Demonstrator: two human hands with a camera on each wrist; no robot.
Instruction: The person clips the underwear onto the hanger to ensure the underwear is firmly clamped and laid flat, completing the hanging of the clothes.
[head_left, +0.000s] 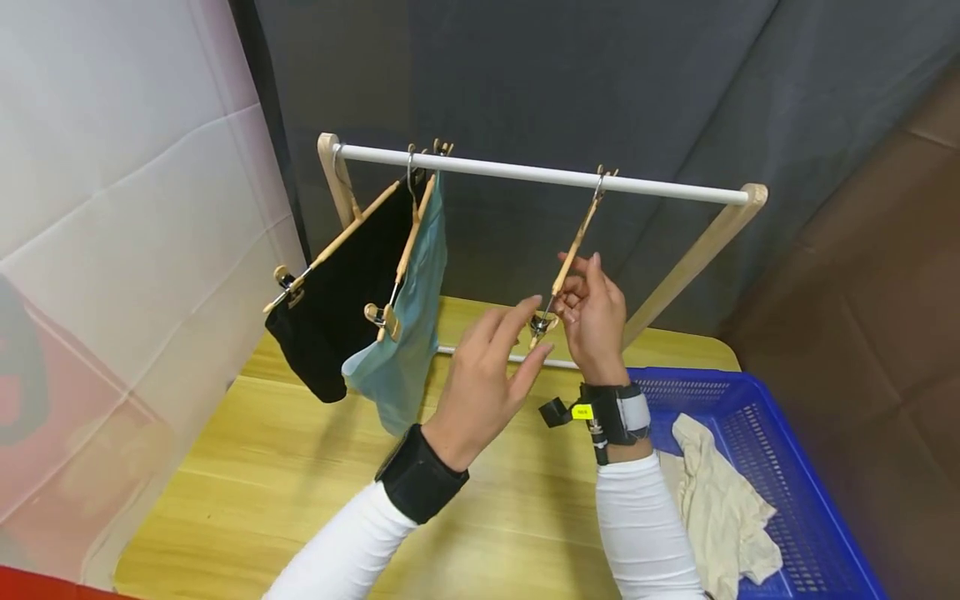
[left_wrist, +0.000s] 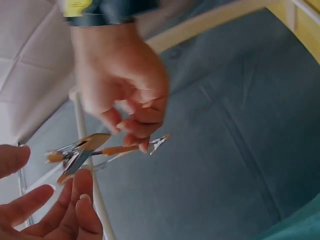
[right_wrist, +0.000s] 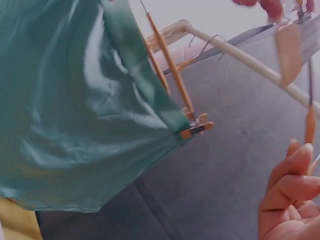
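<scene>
A wooden clip hanger (head_left: 574,248), with no garment on it, hangs from the white rail (head_left: 517,172). My right hand (head_left: 596,321) holds its bar with curled fingers, near the middle. At the near end of that hanger is a metal and wood clip (head_left: 540,325). My left hand (head_left: 480,375) is around this clip, its thumb and fingers spread apart. In the left wrist view the fingertips (left_wrist: 82,182) of the left hand lie at the clip (left_wrist: 82,155), while the thumb stands away from it.
To the left, a black garment (head_left: 352,283) and a teal garment (head_left: 420,308) hang on clip hangers. A blue basket (head_left: 795,450) with cream cloth (head_left: 720,508) sits at the right on the wooden table (head_left: 300,500). The rack's wooden side post (head_left: 690,262) slants behind my right hand.
</scene>
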